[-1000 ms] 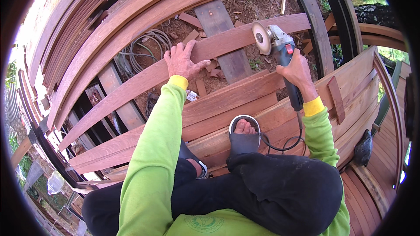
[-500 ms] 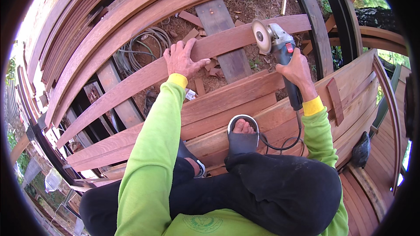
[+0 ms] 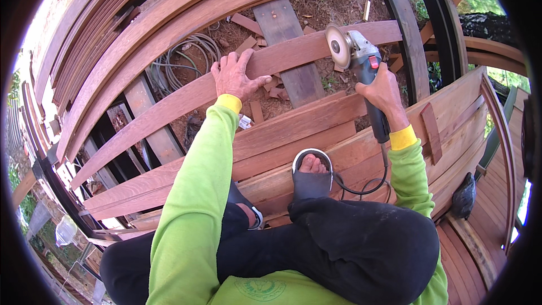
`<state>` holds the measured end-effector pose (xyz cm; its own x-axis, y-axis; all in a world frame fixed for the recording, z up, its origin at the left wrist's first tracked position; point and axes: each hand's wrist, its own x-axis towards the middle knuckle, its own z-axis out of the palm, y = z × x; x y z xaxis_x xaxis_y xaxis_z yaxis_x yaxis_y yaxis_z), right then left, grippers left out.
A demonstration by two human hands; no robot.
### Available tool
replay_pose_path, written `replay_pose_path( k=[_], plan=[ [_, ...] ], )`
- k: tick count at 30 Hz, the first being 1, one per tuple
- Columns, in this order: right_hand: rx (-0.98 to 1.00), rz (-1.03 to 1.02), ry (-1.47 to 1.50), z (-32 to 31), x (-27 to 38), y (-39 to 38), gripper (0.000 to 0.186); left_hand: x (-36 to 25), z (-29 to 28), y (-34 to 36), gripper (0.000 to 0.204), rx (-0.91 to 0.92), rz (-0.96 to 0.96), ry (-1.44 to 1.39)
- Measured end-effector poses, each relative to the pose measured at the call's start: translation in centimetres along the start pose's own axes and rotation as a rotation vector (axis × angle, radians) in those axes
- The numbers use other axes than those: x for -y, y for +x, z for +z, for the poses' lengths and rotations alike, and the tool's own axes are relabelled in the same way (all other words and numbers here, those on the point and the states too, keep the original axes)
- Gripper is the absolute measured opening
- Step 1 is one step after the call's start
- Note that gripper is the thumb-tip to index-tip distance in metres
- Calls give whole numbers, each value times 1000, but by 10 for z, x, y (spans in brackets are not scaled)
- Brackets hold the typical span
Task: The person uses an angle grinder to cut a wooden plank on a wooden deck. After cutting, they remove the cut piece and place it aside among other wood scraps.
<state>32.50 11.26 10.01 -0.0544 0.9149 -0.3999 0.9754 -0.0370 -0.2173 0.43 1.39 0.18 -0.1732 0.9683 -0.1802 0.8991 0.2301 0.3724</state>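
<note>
My right hand is wrapped round the dark body of an angle grinder with a red switch and a grey metal head. Its pale round disc is at the long reddish wooden board, near the board's right part; whether they touch I cannot tell. Across the same board lies my left hand, fingers spread over its far edge and thumb pointing right, holding nothing. From the grinder's lower end a black cord runs down and loops beside my sandalled foot.
More long boards lie beyond, with a stack of thin strips at the far left. A coiled grey hose and wood offcuts are on the soil below. Planks lie under my feet; a dark cross plank passes beneath the board.
Both hands and the grinder keep almost the same places. The view has shifted very slightly.
</note>
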Motion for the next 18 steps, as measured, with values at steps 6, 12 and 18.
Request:
replay_pose_path(
  k=[6, 12, 18],
  plan=[
    [-5, -17, -1, 1, -2, 2, 60, 1, 1, 0, 85, -2, 1, -10],
    [-7, -25, -11, 0, 0, 2, 60, 2, 1, 0, 86, 0, 2, -3],
    [-1, -20, -12, -1, 1, 3, 61, 0, 1, 0, 85, -4, 5, -3]
  ],
)
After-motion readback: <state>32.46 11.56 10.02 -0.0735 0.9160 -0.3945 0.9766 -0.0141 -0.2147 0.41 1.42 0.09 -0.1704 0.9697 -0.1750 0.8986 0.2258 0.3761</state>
